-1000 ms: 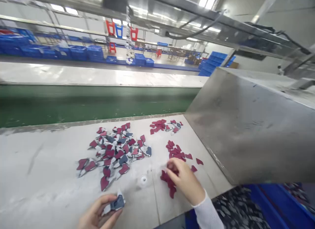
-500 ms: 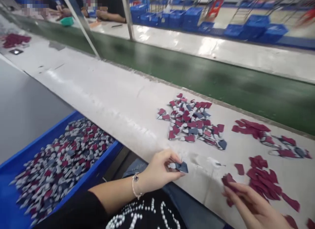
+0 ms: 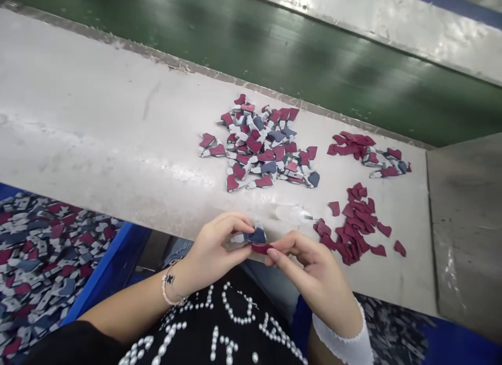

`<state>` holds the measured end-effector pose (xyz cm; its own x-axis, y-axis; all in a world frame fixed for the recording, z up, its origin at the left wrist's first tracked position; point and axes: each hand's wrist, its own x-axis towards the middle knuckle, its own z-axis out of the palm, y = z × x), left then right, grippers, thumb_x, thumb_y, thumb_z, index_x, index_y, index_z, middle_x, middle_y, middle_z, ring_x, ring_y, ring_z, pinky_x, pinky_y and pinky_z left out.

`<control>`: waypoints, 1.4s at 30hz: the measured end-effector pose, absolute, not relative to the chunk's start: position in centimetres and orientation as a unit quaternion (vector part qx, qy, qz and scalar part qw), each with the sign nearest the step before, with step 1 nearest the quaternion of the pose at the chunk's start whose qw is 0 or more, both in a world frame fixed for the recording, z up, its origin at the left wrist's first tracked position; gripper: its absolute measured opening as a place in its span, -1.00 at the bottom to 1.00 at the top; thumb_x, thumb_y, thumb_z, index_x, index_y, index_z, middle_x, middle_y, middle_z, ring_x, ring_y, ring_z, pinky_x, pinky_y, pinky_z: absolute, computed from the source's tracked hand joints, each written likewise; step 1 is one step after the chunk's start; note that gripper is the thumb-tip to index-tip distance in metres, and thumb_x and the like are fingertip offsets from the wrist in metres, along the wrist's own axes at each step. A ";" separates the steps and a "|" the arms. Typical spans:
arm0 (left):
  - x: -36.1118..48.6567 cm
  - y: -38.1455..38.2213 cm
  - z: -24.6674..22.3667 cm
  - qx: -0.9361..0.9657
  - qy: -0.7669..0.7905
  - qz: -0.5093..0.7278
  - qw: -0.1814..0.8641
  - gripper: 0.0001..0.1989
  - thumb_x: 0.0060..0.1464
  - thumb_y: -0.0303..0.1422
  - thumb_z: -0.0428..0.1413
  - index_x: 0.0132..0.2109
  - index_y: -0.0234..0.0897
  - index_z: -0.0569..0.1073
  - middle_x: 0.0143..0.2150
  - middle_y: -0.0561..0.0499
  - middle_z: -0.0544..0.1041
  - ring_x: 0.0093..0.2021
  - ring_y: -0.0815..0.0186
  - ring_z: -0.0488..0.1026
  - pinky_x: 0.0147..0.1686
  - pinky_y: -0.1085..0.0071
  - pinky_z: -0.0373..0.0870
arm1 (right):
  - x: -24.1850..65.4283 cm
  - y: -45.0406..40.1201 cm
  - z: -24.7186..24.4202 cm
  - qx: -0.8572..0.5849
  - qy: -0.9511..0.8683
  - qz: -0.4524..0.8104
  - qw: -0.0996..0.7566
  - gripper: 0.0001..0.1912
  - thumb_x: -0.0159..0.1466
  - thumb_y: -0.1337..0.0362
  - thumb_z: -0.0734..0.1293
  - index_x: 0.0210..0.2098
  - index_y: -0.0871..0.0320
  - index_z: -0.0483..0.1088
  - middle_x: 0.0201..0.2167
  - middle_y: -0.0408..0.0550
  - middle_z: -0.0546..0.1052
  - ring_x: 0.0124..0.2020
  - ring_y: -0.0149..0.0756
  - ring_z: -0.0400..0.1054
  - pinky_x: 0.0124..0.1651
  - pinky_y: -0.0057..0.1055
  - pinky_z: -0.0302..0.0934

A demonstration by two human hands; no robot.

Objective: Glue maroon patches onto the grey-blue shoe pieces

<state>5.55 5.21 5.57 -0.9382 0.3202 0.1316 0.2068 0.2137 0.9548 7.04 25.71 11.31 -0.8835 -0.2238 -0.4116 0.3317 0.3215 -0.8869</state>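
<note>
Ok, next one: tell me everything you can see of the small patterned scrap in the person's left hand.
The small patterned scrap is a flat, irregular cut piece, slate blue with white patches, and looks like fabric or thin sheet material. The left hand pinches it between its fingers, with the scrap held upright-ish above the pale worktop. A dark red strip, held by the right hand, touches its lower edge; whether the two are joined cannot be told.

Face to face in front of the chest — the left hand (image 3: pixel 215 248) and right hand (image 3: pixel 314 268) curl inward, fingertips (image 3: pixel 270 238) pinched nearly together — the left forearm (image 3: pixel 131 315) bare, angled in from the side.
</note>
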 end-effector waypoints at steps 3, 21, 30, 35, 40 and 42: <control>5.5 5.2 5.7 0.199 0.784 0.587 0.037 -0.72 0.03 -0.61 0.27 -0.13 -0.25 0.47 -0.14 -0.03 0.56 -0.10 0.34 0.55 -0.08 0.43 0.52 | 6.7 25.6 10.8 0.069 0.755 -0.599 0.258 -0.82 0.34 0.15 0.39 -0.36 0.08 0.46 -0.43 -0.16 0.62 -0.35 -0.32 0.53 -0.24 -0.42 0.39; 4.8 5.3 7.0 0.253 0.776 0.577 0.027 -0.79 0.03 -0.52 0.33 -0.19 -0.30 0.51 -0.22 -0.01 0.59 -0.23 0.38 0.58 -0.18 0.50 0.58 | 6.4 25.7 11.0 0.037 0.765 -0.588 0.260 -0.82 0.35 0.13 0.38 -0.14 0.04 0.36 -0.33 -0.22 0.45 -0.30 -0.37 0.36 -0.24 -0.41 0.27; 4.9 5.3 7.3 0.255 0.777 0.575 0.029 -0.72 0.00 -0.49 0.37 -0.15 -0.21 0.51 -0.22 0.04 0.59 -0.26 0.37 0.58 -0.23 0.45 0.62 | 6.2 25.3 11.0 0.002 0.748 -0.602 0.279 -0.88 0.44 0.19 0.25 -0.11 0.08 0.33 -0.31 -0.17 0.46 -0.28 -0.32 0.39 -0.21 -0.35 0.29; 5.1 5.4 7.2 0.262 0.782 0.565 0.016 -0.73 0.01 -0.49 0.36 -0.14 -0.21 0.52 -0.21 0.04 0.59 -0.24 0.37 0.58 -0.20 0.43 0.62 | 6.5 25.1 11.2 0.002 0.753 -0.604 0.261 -0.95 0.43 0.29 0.23 -0.16 0.08 0.32 -0.33 -0.19 0.41 -0.31 -0.34 0.36 -0.23 -0.36 0.28; 5.2 5.3 7.1 0.244 0.763 0.597 0.028 -0.67 -0.06 -0.55 0.39 -0.14 -0.24 0.54 -0.18 0.04 0.58 -0.21 0.37 0.58 -0.18 0.44 0.63 | 6.8 25.0 11.6 -0.010 0.776 -0.585 0.236 -0.94 0.44 0.29 0.22 -0.15 0.09 0.32 -0.32 -0.19 0.42 -0.32 -0.36 0.35 -0.24 -0.36 0.25; 5.2 5.2 7.1 0.236 0.752 0.614 0.043 -0.67 -0.07 -0.57 0.39 -0.14 -0.24 0.54 -0.18 0.04 0.57 -0.21 0.37 0.57 -0.18 0.43 0.63 | 6.9 25.1 11.9 -0.014 0.778 -0.583 0.234 -0.95 0.44 0.30 0.21 -0.14 0.10 0.30 -0.29 -0.16 0.45 -0.29 -0.34 0.38 -0.21 -0.35 0.26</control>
